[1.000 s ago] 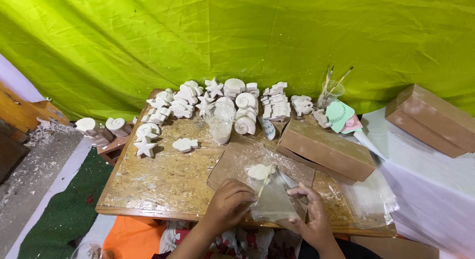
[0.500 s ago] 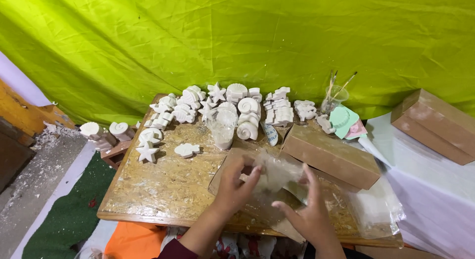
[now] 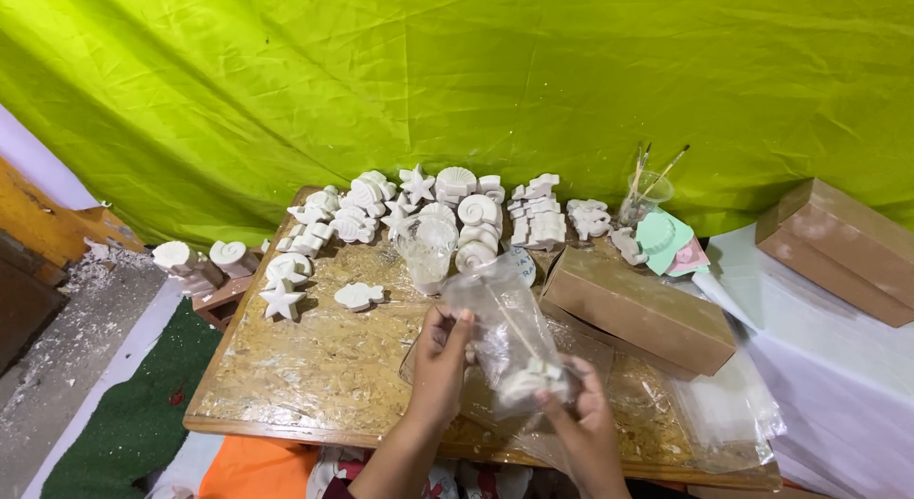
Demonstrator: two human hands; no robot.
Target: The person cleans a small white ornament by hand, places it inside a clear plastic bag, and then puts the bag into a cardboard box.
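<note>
Over the near edge of the wooden board [image 3: 314, 366], both my hands hold up a clear plastic bag [image 3: 495, 318]. A white plaster piece [image 3: 528, 380] lies at the bag's bottom, with a thin stick above it inside. My left hand [image 3: 440, 361] pinches the bag's upper left edge. My right hand [image 3: 581, 428] grips the bag's lower end around the plaster piece.
Several white plaster shells and stars [image 3: 447, 209] stand at the board's far side, with a clear cup [image 3: 427, 251] among them. A brown cardboard box [image 3: 643, 309] lies to the right, another box [image 3: 843, 247] on the white cloth. A cup of brushes [image 3: 643, 189] stands behind. Green cloth hangs at the back.
The bag lay on the board with the plaster piece under my hands; now it is lifted upright, with the piece inside at its bottom.
</note>
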